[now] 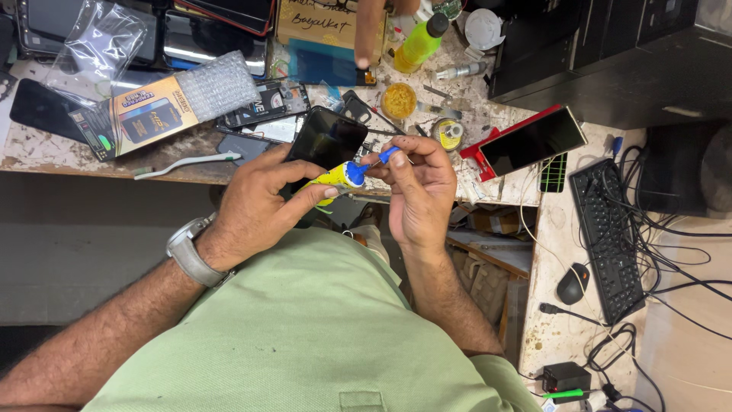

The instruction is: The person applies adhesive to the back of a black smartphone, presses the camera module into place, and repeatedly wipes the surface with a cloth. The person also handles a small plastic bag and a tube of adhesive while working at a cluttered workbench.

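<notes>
Head view: one glue tube (pixel 334 178), two hands, left hand (pixel 255 210) and right hand (pixel 419 191).

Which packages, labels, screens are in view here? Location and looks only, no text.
Flat retail box: bench left, rectangular, black and gold, bubble wrap over one end.
Clear plastic bag: top left, crumpled, transparent.
Cardboard piece: top centre, brown, handwritten.
Dark phone: above the left hand, black screen, off.
Phone panel: right of the right hand, black glass on a red frame.
Glue tube: between both hands, yellow printed label, blue cap.
</notes>
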A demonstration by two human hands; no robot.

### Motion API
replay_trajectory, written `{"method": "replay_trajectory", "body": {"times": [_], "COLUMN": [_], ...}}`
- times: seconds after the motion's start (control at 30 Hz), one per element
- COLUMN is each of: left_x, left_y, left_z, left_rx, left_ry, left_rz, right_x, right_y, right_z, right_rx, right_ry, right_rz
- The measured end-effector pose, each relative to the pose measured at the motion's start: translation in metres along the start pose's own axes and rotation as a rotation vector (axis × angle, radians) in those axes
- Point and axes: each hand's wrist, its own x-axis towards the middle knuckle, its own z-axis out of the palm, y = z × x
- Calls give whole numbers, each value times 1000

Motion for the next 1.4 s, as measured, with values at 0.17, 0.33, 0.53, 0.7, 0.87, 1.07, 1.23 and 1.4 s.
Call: {"method": "replay_trajectory", "body": {"times": [0.17,0.33,0.53,0.7,0.87,1.07,1.23,1.4], "left_x": [-4,-7,-16,-26,-31,-28,-20,-16], "left_y": [-1,-1,-1,0,2,6,9,9], "left_z": [-1,0,0,-4,-9,-14,-24,-43], "left_rx": [6,10,39,35,20,-63,-176,-225], "left_ry": [12,-1,-12,5,8,40,5,75], "left_rz": [22,15,10,29,44,85,90,113], "right_x": [-5,-7,-16,-36,-44,-52,-56,-14], "right_y": [2,2,3,4,15,17,7,-6], "right_z": [3,3,4,11,27,41,37,-22], "right_rx": [45,29,-59,-426,-320,-412,-460,-921], "right_ry": [9,13,1,-116,-59,-169,-58,157], "right_rz": [3,13,-38,-310,-283,-332,-431,-258]}}
